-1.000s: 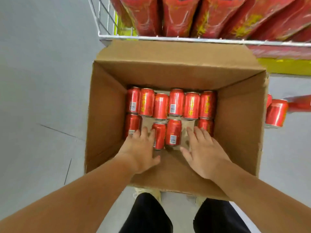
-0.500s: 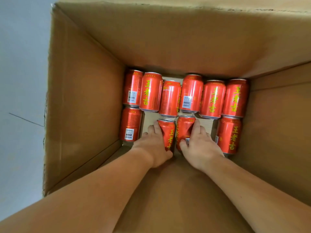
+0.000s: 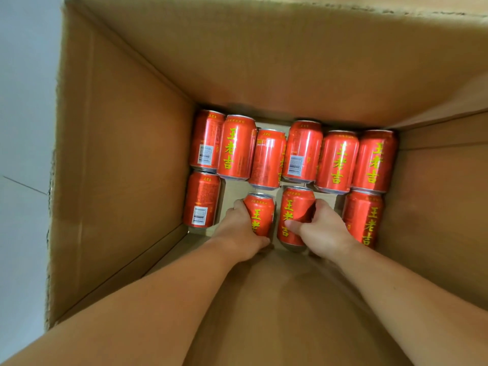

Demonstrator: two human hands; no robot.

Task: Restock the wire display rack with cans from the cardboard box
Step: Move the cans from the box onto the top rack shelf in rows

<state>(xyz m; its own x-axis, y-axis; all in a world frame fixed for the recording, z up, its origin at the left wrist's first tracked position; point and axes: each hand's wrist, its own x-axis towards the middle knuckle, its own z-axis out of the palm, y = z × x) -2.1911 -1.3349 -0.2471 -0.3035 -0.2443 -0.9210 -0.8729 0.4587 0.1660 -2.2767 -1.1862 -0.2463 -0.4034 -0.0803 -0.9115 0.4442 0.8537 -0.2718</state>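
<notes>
Down at the bottom of the cardboard box, loose cans lie in two rows. At the near row the left hand has its fingers curled round one can. Just beside it, the right hand clamps a second can, with the thumb across the label. To do this well, I think both cans should rise straight up, gripped round the middle, without knocking the neighbours. The wire rack is out of sight.

i see my left hand gripping one red aluminium can and my right hand gripping another red can inside the brown cardboard box.
</notes>
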